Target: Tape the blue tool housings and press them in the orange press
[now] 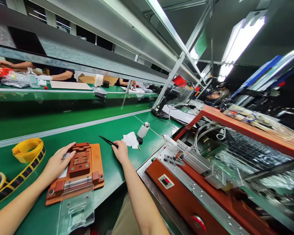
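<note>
An orange-brown fixture (81,168) with a raised centre block and a clear hinged flap (75,209) lies on the green bench in front of me. My left hand (56,163) rests on the fixture's left edge, fingers pinched on a small dark part (65,156). To the right, my right hand (120,150) lies on the bench, fingers closed on black tweezers (107,141) that point left and away.
A yellow tape roll (28,149) with a strip of dark parts lies at left. A white wipe (130,139) and a small bottle (143,130) sit beyond my right hand. A red-and-metal machine (198,176) fills the right. Other people work across the conveyor.
</note>
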`<state>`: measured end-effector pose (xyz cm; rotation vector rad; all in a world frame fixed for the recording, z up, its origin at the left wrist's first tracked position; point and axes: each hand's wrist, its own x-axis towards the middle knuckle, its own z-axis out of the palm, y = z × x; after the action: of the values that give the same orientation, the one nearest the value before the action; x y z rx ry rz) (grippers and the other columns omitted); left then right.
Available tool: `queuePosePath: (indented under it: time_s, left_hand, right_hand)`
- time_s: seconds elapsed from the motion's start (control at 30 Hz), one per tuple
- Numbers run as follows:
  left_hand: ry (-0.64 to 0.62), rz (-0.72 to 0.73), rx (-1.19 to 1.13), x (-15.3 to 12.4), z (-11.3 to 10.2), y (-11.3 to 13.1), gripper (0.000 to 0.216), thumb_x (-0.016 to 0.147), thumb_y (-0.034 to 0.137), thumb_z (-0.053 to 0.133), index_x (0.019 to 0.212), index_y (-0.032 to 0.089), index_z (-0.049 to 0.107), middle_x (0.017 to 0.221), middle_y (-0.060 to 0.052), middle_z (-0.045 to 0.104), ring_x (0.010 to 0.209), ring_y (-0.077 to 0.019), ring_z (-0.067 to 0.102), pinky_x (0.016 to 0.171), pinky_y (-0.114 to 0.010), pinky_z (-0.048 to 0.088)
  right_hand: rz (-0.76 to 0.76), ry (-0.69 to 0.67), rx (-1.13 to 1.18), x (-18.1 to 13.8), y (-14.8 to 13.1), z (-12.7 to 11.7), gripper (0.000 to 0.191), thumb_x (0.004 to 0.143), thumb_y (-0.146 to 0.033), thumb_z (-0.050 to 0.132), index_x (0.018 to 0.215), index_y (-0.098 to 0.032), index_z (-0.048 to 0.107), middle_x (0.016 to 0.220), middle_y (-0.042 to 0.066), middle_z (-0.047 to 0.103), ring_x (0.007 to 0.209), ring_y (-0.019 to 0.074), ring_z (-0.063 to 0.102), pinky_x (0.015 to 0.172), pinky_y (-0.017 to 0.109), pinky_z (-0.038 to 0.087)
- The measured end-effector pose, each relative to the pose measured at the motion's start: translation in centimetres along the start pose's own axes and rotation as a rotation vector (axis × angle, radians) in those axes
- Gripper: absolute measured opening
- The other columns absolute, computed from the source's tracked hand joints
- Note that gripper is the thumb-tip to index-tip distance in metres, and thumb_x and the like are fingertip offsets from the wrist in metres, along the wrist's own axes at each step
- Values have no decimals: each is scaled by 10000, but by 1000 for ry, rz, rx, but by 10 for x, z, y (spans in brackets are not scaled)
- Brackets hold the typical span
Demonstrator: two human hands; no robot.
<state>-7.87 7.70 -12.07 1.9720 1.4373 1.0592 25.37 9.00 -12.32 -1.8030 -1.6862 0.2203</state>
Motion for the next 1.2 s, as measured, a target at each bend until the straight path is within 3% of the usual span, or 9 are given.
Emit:
queuePosePath:
  time_s: [0.13,0.23,0.43,0.53,0.73,1.2]
  left_hand:
    - [23,39,-41,0,2,14,576,932,596,493,1368,229,585,1385,-61,629,1330,-328,546,1182,-558,386]
    - [42,44,-17,-1,6,23,501,962,501,480,1359,219,597,1363,-80,644,1296,-287,578,1151,-489,445]
    - [59,60,-4,0,10,21,463,961,385,519,1392,231,584,1349,-79,651,1265,-220,582,1136,-411,451]
    - [53,62,-20,-2,9,19,476,957,375,537,1411,239,570,1354,-71,649,1265,-221,575,1131,-407,446]
    - [45,74,-65,-4,10,17,511,962,395,527,1435,203,551,1393,-87,622,1293,-239,544,1148,-409,413]
    - [57,53,-93,-5,11,15,499,954,386,554,1429,235,559,1393,-69,619,1298,-235,544,1158,-395,403]
  right_hand:
    - [-31,-10,22,1,2,-4,192,882,-264,622,1023,-185,725,1046,100,716,1032,267,634,942,377,477]
    - [-64,-24,63,3,6,-7,236,866,-334,571,978,-193,723,1022,142,725,1017,309,653,932,424,488]
    - [-111,-84,121,21,28,2,528,739,-611,484,906,-170,722,894,196,726,879,380,677,860,555,509]
    - [-89,-83,94,28,43,12,599,703,-680,499,924,-178,737,886,172,739,874,369,691,873,537,521]
    - [-65,-103,73,32,55,20,621,696,-696,505,951,-186,751,915,165,749,922,385,699,879,537,526]
    - [-10,-103,83,30,43,12,610,656,-721,510,896,-215,753,875,155,741,910,396,702,831,537,539]
